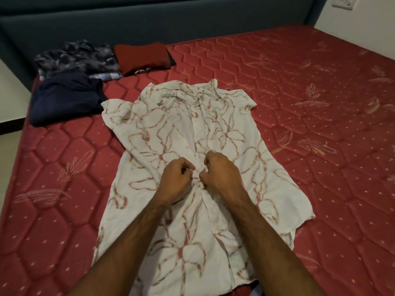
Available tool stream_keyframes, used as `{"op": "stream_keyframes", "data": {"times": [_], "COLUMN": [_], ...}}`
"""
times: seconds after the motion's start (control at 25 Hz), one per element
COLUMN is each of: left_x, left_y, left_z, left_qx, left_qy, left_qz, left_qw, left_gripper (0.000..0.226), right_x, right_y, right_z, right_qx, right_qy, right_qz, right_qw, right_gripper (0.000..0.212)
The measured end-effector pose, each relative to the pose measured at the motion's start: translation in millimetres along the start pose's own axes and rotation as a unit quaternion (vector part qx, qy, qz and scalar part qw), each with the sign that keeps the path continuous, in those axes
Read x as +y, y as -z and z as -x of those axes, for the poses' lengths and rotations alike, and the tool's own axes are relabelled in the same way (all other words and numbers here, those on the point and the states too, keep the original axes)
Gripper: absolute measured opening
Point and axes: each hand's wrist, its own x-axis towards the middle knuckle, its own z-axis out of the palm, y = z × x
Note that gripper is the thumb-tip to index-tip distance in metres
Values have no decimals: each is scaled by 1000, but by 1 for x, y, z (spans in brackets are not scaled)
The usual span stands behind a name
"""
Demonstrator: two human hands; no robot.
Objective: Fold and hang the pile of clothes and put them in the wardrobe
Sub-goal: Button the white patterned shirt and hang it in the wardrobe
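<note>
A white short-sleeved shirt (pixel 230 133) with a red floral print lies spread face up on the red quilted mattress (pixel 320 116), collar toward the headboard. Both my hands meet over its button placket at the shirt's middle. My left hand (pixel 175 178) pinches the left edge of the placket with curled fingers. My right hand (pixel 220 171) pinches the right edge just beside it. Whether a button sits between the fingers is hidden.
At the mattress's far left lie a folded navy garment (pixel 64 99), a dark patterned shirt (pixel 79 58) and a folded red garment (pixel 142 56). A dark blue padded headboard (pixel 149 24) runs along the back. A wall socket (pixel 343 3) is at top right.
</note>
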Motion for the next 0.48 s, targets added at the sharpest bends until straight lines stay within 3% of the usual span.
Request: {"op": "stream_keyframes", "data": {"times": [0.2, 0.36, 0.48], "left_x": [-1, 2, 1], "left_y": [-2, -3, -2], "left_z": [-3, -4, -6], "left_qx": [-11, -17, -22], "left_qy": [6, 9, 21], "left_qz": [6, 20, 13], "left_qw": [1000, 1000, 999], "left_gripper": [13, 15, 21], "right_x": [-6, -13, -12], "right_y": [-2, -5, -5], "right_z": [4, 4, 4], "right_qx": [2, 25, 19], "right_qy": [25, 16, 13], "right_qz": [71, 100, 87], "right_qw": [997, 995, 996], "right_gripper": [46, 36, 43]}}
